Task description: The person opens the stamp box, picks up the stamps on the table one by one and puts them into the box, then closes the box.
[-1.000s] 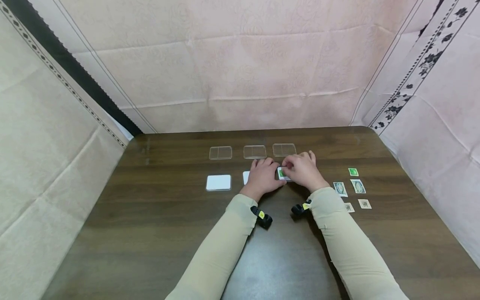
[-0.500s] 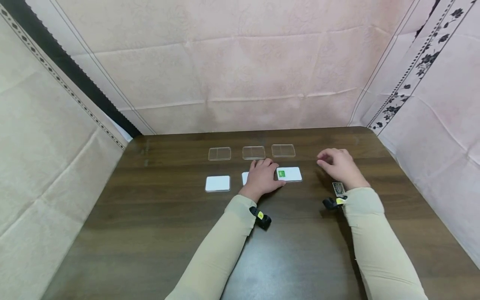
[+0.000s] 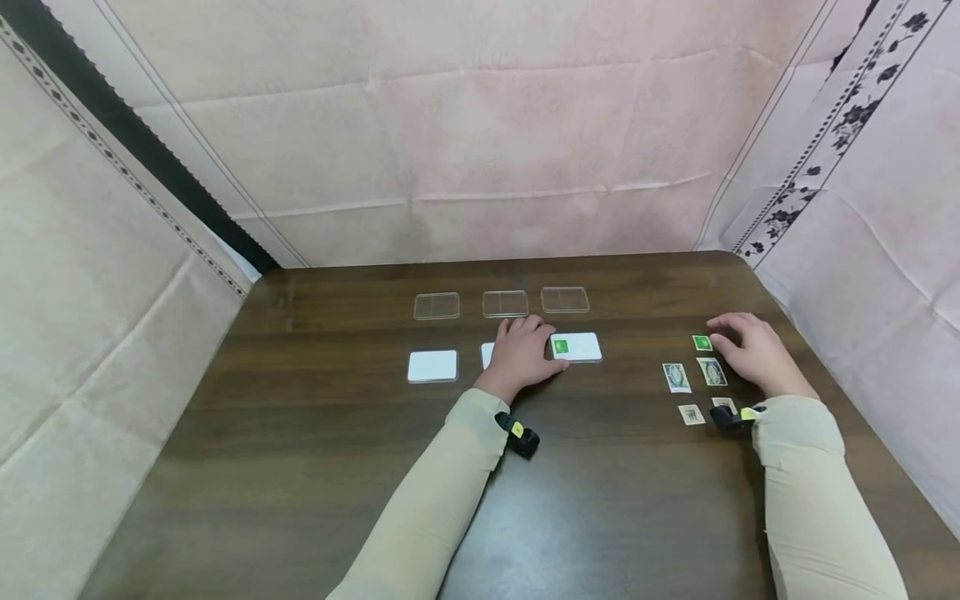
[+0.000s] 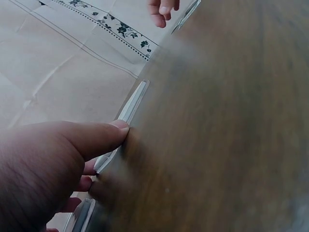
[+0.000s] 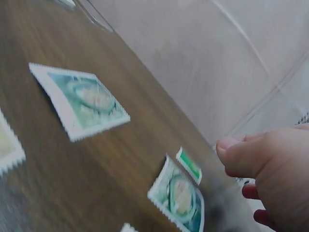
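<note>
My left hand lies across the middle white card, hiding most of it. Its thumb and index finger hold the left end of the right-hand white card, which sits in a shallow clear case and bears a small green stamp. In the left wrist view the thumb presses the near edge of this card. Over at the right, my right hand hovers with thumb and index finger apart, beside another green stamp. Two larger blue-green stamps and two small pale stamps lie nearby.
Three clear plastic lids line the back of the brown table. Another white card lies left of my left hand. Pale cloth hangs behind and beside the table. Each wrist carries a black camera.
My right hand has left the right-hand white card, where the green stamp shows at its left end, and moved right to the loose stamps. My left hand has stayed in place.
</note>
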A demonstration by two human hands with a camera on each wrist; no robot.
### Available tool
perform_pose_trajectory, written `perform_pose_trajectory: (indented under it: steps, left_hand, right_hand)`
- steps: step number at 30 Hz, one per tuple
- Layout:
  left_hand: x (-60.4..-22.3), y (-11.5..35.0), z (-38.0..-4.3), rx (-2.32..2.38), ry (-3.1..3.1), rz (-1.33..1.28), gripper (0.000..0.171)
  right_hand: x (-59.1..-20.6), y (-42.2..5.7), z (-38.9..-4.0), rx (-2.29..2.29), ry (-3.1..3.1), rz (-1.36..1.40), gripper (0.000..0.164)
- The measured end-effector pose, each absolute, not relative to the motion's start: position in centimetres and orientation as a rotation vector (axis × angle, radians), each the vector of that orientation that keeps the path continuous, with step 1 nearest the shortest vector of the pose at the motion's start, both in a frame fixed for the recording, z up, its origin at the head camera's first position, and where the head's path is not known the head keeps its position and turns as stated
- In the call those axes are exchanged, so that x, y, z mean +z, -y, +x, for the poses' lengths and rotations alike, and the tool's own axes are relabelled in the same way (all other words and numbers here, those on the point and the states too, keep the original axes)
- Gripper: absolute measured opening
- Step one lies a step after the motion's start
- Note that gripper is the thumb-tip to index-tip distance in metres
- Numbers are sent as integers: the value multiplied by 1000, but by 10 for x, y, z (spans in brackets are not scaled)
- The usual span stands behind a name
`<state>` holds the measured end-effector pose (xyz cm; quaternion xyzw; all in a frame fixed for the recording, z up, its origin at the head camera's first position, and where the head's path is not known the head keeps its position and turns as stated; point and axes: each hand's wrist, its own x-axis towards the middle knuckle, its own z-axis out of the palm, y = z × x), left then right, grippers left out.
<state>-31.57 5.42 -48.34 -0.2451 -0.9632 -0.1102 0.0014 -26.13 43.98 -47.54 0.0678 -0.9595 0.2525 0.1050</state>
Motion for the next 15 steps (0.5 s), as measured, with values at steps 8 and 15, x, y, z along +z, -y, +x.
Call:
perform_pose_trajectory:
  steps: [8, 15]
  left_hand:
    - [-484, -53, -316, -345, 3026, -773, 68]
    - [-483, -54, -317, -341, 3032, -774, 68]
  right_hand:
    - [-491, -444, -263, 740, 2849, 198, 37]
    - [-493, -440, -266, 700, 2865, 155, 36]
